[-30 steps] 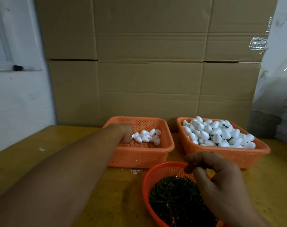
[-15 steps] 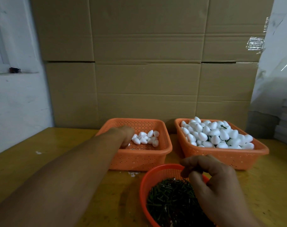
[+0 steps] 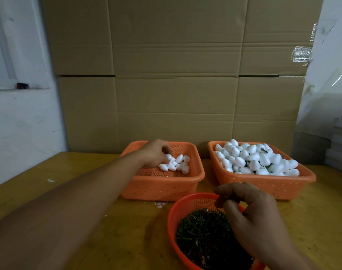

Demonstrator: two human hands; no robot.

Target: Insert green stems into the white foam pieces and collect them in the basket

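From the head camera, the left hand (image 3: 153,152) reaches into the left orange basket (image 3: 162,184), fingers curled down over a small heap of white foam pieces (image 3: 176,164); it touches the nearest piece, but whether it has one pinched I cannot tell. The right hand (image 3: 250,211) hovers over the round red basket (image 3: 173,217) of green stems (image 3: 201,234), fingers curled with thumb and forefinger drawn together as if pinching; no stem shows between them, so what it holds, if anything, is unclear. The right orange basket (image 3: 263,184) is heaped with more foam pieces, a few showing green.

The foam pieces look very light, egg-shaped and easily dented, so a gentle hold around the wide middle should suit, leaving one end free for the stem. The stems look thin, short and fairly stiff; gripping one near its end should keep it straight while pushing in. All three baskets sit on a yellow wooden table (image 3: 68,172) before cardboard boxes (image 3: 176,75).
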